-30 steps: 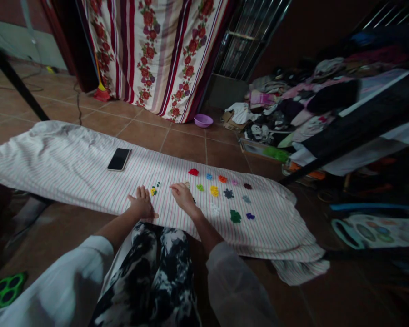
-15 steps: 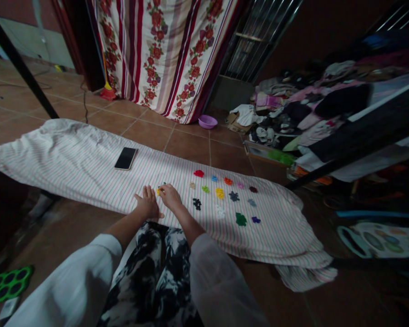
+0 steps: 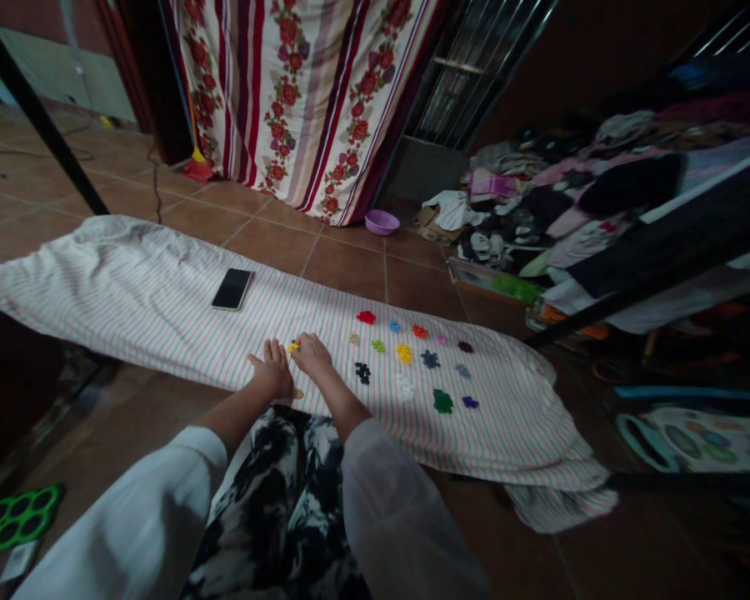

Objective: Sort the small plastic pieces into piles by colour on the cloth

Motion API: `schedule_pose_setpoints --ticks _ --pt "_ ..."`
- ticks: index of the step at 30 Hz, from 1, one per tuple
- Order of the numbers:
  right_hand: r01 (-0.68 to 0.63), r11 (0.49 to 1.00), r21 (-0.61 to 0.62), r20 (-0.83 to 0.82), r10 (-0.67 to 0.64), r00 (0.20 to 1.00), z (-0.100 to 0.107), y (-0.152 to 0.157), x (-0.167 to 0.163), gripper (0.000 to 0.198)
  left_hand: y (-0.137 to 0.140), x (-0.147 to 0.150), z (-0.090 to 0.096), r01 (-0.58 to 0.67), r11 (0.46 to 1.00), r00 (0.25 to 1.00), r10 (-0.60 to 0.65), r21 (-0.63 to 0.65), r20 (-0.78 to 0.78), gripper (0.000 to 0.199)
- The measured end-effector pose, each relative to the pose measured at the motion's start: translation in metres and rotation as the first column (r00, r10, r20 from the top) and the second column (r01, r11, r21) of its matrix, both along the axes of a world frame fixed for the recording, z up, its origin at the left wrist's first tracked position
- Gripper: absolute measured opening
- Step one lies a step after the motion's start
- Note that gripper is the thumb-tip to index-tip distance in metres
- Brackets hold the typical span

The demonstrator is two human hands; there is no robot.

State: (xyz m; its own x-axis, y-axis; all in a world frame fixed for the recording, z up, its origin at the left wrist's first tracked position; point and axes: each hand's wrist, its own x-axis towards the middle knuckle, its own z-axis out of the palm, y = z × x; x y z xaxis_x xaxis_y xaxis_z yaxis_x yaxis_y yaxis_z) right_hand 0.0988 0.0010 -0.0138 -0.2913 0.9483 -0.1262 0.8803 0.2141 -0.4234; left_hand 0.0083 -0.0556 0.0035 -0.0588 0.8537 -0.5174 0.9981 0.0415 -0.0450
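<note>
Brown floor tiles carry a long white cloth with thin pink and green stripes. At its 11 o'clock end lies a black phone, face up. Near the cloth's centre, the left hand rests flat with fingers spread. Just beside it, at its 2 o'clock, the right hand curls over small yellow and green plastic pieces, fingertips pressed together on them. Further toward 3 o'clock lie little sorted piles of coloured pieces.
</note>
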Motion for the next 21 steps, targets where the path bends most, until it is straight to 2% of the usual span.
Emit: schedule_pose_setpoints --ticks 8,14,21 --pt "0.071 0.997 -0.014 0.025 -0.071 0.997 -0.004 0.006 -0.004 0.02 0.001 0.0 -0.005 0.001 1.0 1.0 -0.001 0.016 -0.018 0.114" --pt "0.08 0.997 0.005 -0.098 -0.079 0.992 -0.007 0.005 0.004 0.015 0.001 0.001 -0.003 0.005 1.0 0.999 -0.005 -0.003 -0.034 0.113" --pt "0.12 0.993 0.01 -0.221 -0.114 0.969 -0.01 0.0 0.014 0.018 0.001 0.001 -0.003 0.009 1.0 0.999 -0.009 -0.005 -0.035 0.112"
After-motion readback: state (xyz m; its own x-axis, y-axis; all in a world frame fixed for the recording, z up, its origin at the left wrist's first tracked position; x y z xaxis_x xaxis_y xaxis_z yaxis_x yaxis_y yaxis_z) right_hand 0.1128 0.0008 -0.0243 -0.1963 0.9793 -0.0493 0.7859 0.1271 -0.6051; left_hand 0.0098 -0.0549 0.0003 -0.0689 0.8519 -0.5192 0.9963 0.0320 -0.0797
